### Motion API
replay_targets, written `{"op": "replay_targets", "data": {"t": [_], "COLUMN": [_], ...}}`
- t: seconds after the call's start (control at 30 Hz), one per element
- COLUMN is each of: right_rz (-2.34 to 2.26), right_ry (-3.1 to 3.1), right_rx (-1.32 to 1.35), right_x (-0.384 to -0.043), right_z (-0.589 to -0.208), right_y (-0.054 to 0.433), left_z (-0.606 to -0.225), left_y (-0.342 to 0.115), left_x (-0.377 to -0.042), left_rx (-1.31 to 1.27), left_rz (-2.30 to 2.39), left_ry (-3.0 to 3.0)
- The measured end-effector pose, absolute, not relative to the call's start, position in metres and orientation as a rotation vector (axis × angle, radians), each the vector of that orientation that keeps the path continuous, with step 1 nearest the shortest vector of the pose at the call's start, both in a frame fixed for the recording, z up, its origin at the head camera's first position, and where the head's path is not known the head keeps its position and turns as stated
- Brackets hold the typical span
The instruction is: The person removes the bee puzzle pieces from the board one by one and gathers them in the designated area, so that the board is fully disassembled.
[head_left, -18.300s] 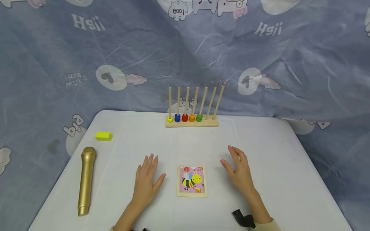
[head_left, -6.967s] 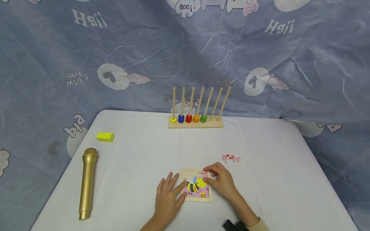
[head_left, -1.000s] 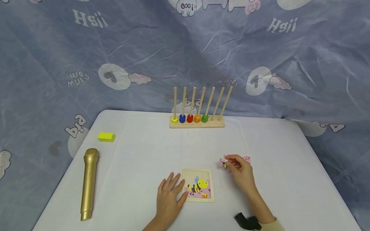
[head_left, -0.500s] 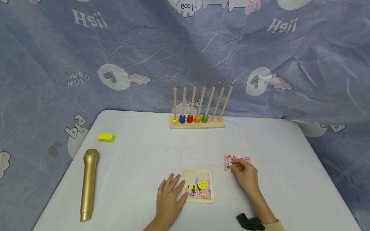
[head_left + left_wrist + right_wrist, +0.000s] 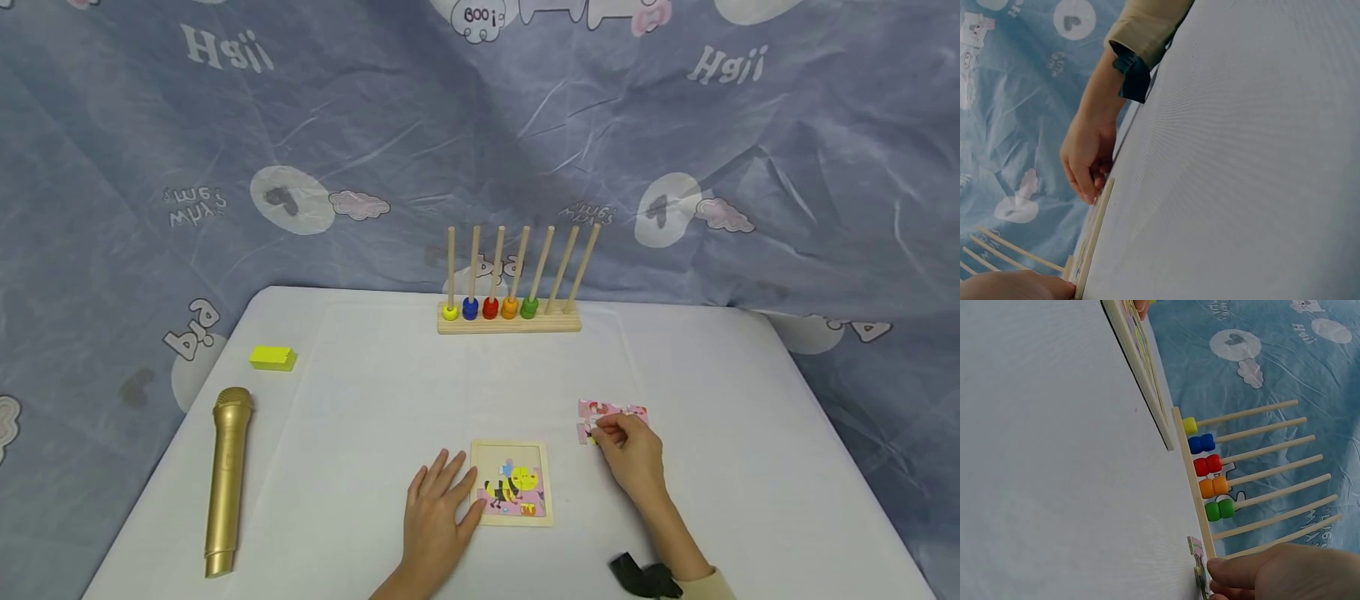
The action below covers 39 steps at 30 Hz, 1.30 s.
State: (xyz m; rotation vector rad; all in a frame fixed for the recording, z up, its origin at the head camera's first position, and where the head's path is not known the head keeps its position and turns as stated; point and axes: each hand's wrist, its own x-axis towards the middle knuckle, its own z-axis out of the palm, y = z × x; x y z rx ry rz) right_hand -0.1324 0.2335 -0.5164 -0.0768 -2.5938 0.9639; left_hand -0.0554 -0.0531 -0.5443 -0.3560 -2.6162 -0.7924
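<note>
The square wooden puzzle frame lies on the white table, with bee puzzle pieces in its lower right and bare wood along its top and upper left. My left hand rests against the frame's left edge, fingers spread and fairly straight. Right of the frame, my right hand pinches a pink and yellow puzzle piece at the table surface. It sits just below other loose pink puzzle pieces, partly hidden by my fingers. In the right wrist view, thumb and fingertips close at loose pieces.
A wooden peg stand with coloured beads stands at the back. To the left lie a gold microphone and a yellow block. A black strap is at the right wrist. A printed cloth hangs behind the table.
Pieces from the frame's upper part now lie on the table to the right; the frame was full at first. In the last second my right hand shifted the pinched piece slightly nearer the others.
</note>
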Motion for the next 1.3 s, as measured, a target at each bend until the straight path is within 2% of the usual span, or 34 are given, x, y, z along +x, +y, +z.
{"op": "replay_targets", "data": {"t": [0.5, 0.8, 1.0, 1.3], "right_rz": [0.894, 0.879, 1.005, 1.170], "right_ry": [-2.701, -2.651, -2.523, -2.645], "right_rx": [-0.193, -0.161, 0.005, 0.325], "right_x": [-0.131, -0.130, -0.125, -0.100], "right_z": [-0.514, -0.515, -0.515, -0.511], "right_y": [0.233, 0.232, 0.216, 0.158], "left_z": [-0.544, -0.544, -0.545, -0.545], "left_y": [-0.053, -0.053, -0.053, -0.054], "left_x": [-0.055, -0.056, -0.056, -0.056], "left_rx": [-0.360, -0.356, -0.360, -0.361], "left_rz": [-0.805, -0.825, -0.810, -0.784], "left_ry": [-2.611, -2.618, -2.614, -2.610]}}
